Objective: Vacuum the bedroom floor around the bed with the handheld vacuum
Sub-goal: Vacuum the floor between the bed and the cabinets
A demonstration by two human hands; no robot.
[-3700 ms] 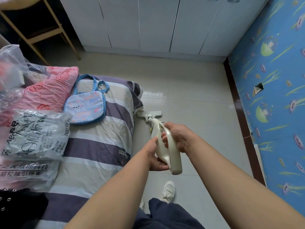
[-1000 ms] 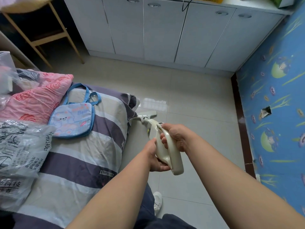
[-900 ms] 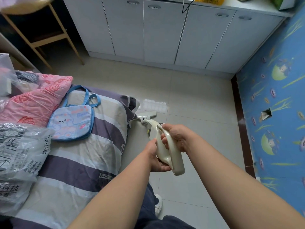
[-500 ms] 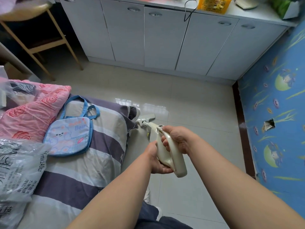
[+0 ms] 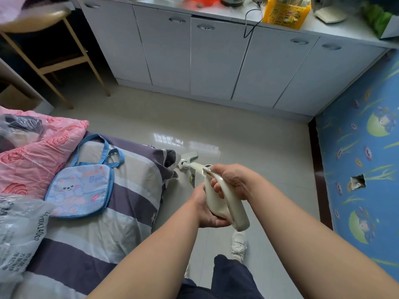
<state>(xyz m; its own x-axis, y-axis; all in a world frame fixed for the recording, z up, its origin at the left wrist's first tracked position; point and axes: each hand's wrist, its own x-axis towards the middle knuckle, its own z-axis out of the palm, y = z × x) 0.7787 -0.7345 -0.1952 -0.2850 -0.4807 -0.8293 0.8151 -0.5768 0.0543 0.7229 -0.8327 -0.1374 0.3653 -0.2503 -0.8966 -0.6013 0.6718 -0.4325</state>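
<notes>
The person holds the handheld vacuum (image 5: 220, 197) out in front with both hands, most likely to steady it and steer its long neck. The right hand (image 5: 233, 182) is wrapped over the top handle, where it can press down and push. The left hand (image 5: 205, 210) is curled under the cream body, taking the weight from below. The vacuum slopes forward and down so that its floor head (image 5: 190, 156) lies flat on the tiled floor (image 5: 248, 130), just beside the far corner of the bed (image 5: 133, 186), where the striped cover hangs over the edge. That placement suits cleaning the strip where dust would gather along the bed's side. The soft goods lie up on the bed, off the floor and out of the head's path. The blue bag (image 5: 84, 190) lies near the bed's floor-side edge and the pink quilt (image 5: 36, 160) farther in. By count there is one vacuum, two hands gripping it, one blue bag, one pink quilt and two clear plastic packages (image 5: 17, 234) at the bed's left side. One white shoe (image 5: 238, 244) shows plainly on the floor below the vacuum. Across the room five cabinet doors (image 5: 216, 61) stand under the bench (image 5: 345, 29), which carries one yellow basket (image 5: 285, 11) near its right end.
</notes>
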